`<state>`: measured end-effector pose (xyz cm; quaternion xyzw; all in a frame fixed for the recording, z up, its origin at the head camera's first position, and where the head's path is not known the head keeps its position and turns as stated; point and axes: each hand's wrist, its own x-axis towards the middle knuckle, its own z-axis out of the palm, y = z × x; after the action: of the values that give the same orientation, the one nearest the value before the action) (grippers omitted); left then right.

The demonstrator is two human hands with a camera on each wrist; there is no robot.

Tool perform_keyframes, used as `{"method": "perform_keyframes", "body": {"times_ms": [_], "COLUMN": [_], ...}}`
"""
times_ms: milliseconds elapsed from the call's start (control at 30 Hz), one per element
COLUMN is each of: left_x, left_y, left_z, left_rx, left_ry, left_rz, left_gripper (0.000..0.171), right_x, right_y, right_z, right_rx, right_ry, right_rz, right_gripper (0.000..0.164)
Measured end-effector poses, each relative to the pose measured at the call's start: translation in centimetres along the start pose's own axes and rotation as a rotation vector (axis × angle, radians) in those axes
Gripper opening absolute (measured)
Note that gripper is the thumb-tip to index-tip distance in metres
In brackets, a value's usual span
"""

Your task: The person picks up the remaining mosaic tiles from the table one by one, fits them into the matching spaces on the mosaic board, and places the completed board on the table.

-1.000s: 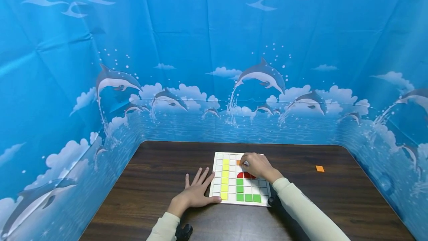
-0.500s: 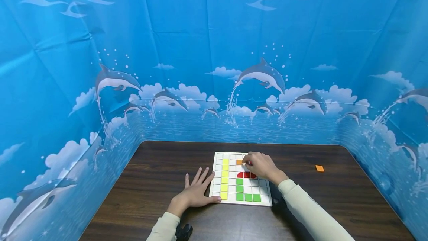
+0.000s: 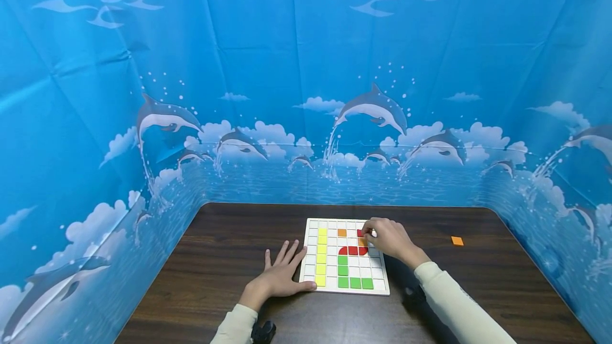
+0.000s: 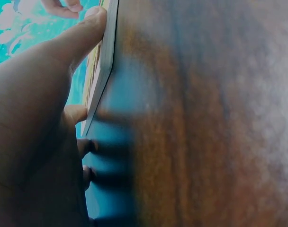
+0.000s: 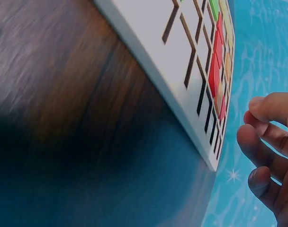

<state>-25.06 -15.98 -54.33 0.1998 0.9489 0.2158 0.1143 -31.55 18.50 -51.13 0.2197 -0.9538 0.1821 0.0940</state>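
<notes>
A white grid board (image 3: 308, 252) lies on the dark table, with yellow tiles (image 3: 321, 257) in a column, green tiles (image 3: 342, 269) in an L shape, and red tiles (image 3: 353, 250) above the green ones. My left hand (image 3: 281, 275) rests beside the board's left edge with fingers spread; its thumb lies over the near-left corner. Over the board's far-right part is my right hand (image 3: 389, 238), fingers bent, beside a red tile (image 3: 360, 233) and an orange tile (image 3: 362, 242). In the right wrist view its fingers hang loosely curled, apart from the board, with nothing visible between them.
A loose orange tile (image 3: 457, 240) lies on the table (image 3: 430, 222) to the right of the board. Another orange tile (image 3: 341, 233) sits in the board's upper part. A blue dolphin-print curtain (image 3: 268, 94) surrounds the table's far side and sides.
My right hand has moved right across the board, uncovering the orange tile at the top, then a red tile and an orange tile near the right edge. My left hand stays in place.
</notes>
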Motion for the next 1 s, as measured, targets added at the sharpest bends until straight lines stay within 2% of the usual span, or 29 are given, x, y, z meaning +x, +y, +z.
{"method": "perform_keyframes", "body": {"times_ms": [233,567,767,1000], "left_x": [-0.1,0.0,0.2,0.8], "left_y": [0.8,0.6,-0.2,-1.3], "left_z": [-0.5,-0.4,0.2,1.4], "left_rx": [0.05,0.038,-0.013,0.018], "left_ry": [-0.023,-0.02,0.017,0.045], "left_rz": [-0.044,-0.038,0.004,0.014], "left_gripper": [0.106,0.106,0.109,0.108], "right_x": [-0.9,-2.5,-3.6,-5.5], "right_y": [1.4,3.9,5.4,7.3], "right_z": [-1.1,-2.5,-3.4,-4.3], "right_rx": [-0.011,-0.012,-0.019,-0.026], "right_ry": [0.022,0.05,0.069,0.09], "right_rz": [0.023,0.071,0.12,0.169], "right_gripper": [0.006,0.007,0.008,0.009]}}
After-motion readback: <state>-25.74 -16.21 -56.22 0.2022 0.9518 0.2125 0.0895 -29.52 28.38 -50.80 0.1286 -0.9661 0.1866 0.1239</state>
